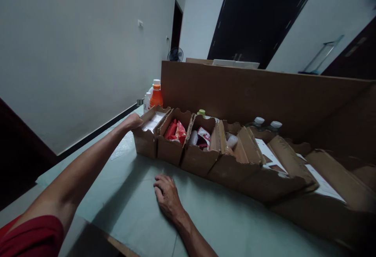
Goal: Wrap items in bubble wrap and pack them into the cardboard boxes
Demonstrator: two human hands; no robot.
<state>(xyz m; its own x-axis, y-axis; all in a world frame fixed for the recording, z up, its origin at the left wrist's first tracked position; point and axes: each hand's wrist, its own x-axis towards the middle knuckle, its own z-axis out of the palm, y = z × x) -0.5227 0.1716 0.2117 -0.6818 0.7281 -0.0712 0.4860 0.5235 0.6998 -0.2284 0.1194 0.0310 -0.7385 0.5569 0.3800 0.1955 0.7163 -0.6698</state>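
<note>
My left hand [134, 121] is stretched out to the leftmost cardboard box [144, 144] and grips its left wall near the top edge. Most of that hand's fingers are hidden. Inside this box lies clear bubble wrap [154, 120]. My right hand [167, 193] rests on the pale green tabletop [132, 206] in front of the row, its fingers loosely bent and holding nothing. Beside the left box stands a second cardboard box [169, 150] with red packets [176, 131] in it. A third cardboard box [199, 162] holds a red-and-white pack [203, 137].
More cardboard boxes [243, 176] run to the right, some with white printed sheets [270, 157]. Behind the row rises a tall cardboard panel [249, 92]. An orange bottle [156, 97] and clear bottles [147, 102] stand behind the left box. A wall [88, 53] is at the left.
</note>
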